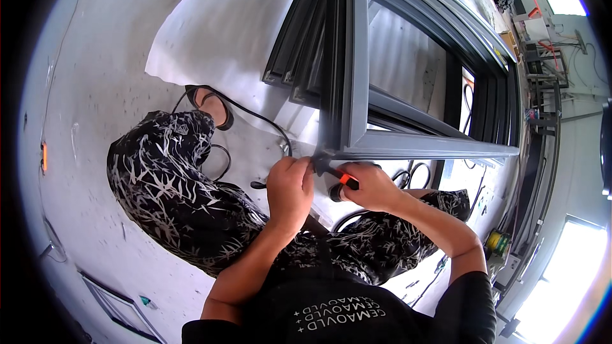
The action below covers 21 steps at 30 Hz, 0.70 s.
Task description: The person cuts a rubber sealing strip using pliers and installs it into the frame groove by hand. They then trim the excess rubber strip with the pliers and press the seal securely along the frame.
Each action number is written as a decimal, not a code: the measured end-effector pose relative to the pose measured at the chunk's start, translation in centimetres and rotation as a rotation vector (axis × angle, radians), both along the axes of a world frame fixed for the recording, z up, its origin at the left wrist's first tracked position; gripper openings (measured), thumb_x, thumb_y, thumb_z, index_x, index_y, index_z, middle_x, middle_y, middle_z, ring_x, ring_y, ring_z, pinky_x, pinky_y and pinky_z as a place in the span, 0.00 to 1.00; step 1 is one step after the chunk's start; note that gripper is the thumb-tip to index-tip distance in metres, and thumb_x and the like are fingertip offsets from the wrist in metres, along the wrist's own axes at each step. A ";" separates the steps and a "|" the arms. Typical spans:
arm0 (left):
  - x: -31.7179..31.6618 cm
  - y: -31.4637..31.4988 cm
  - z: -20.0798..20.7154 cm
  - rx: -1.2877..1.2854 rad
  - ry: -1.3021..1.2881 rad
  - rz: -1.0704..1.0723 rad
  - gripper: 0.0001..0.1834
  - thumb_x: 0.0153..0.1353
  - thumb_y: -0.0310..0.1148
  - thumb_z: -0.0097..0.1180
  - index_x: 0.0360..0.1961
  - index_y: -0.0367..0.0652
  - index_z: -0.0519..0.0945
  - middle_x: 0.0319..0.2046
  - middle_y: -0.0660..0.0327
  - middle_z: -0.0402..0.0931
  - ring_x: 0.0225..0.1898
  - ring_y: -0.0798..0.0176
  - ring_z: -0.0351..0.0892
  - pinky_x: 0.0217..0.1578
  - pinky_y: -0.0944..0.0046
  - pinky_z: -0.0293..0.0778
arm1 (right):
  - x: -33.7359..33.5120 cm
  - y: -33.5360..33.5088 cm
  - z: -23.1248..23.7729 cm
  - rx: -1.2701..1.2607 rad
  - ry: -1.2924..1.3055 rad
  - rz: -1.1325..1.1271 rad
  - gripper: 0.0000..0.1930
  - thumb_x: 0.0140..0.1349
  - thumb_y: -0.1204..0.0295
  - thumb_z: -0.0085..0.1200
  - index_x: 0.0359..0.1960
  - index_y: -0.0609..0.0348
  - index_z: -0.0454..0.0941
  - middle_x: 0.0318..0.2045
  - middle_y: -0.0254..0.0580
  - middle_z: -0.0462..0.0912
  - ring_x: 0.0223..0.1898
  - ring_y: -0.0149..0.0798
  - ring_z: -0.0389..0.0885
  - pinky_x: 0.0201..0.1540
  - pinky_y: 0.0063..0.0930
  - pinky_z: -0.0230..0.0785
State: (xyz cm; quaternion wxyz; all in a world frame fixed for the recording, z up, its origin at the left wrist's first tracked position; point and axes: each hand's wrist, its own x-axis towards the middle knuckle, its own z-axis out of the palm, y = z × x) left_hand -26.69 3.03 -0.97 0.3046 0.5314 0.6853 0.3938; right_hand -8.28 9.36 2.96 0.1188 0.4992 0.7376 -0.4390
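Observation:
Grey metal window frames stand stacked in front of me, with a lower corner of the nearest one just above my hands. My right hand is closed round a tool with an orange and black handle. Its dark front end points left toward that corner, too blurred to tell its kind. My left hand is closed beside the corner, thumb and fingers pressed together near the tool's tip. What it pinches, if anything, is hidden.
A black cable runs across the floor past my left foot, and more loops lie behind my right hand. White sheeting lies under the frames. A small dark frame lies at lower left. Long profiles line the right wall.

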 end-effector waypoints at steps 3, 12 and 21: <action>-0.2 0.1 0.2 0.029 0.077 -0.019 0.06 0.56 0.22 0.57 0.36 0.34 0.80 0.26 0.54 0.74 0.29 0.49 0.73 0.31 0.54 0.68 | 0.0 0.0 -0.1 0.041 0.036 -0.010 0.19 0.52 0.68 0.55 0.46 0.58 0.79 0.34 0.52 0.82 0.36 0.56 0.81 0.40 0.42 0.74; 0.0 0.3 -0.1 0.036 0.258 -0.090 0.08 0.54 0.21 0.57 0.36 0.34 0.80 0.27 0.53 0.75 0.32 0.47 0.74 0.34 0.51 0.69 | 0.0 0.0 -0.2 0.164 0.004 0.066 0.14 0.51 0.68 0.55 0.40 0.56 0.80 0.28 0.51 0.81 0.31 0.55 0.81 0.35 0.44 0.74; -0.3 -0.1 -1.6 -0.100 -0.113 0.039 0.06 0.60 0.28 0.57 0.36 0.37 0.79 0.29 0.53 0.77 0.31 0.49 0.77 0.33 0.56 0.72 | 3.4 -5.2 -3.4 0.182 -0.076 0.016 0.11 0.54 0.63 0.57 0.38 0.51 0.80 0.32 0.48 0.83 0.36 0.53 0.82 0.37 0.44 0.76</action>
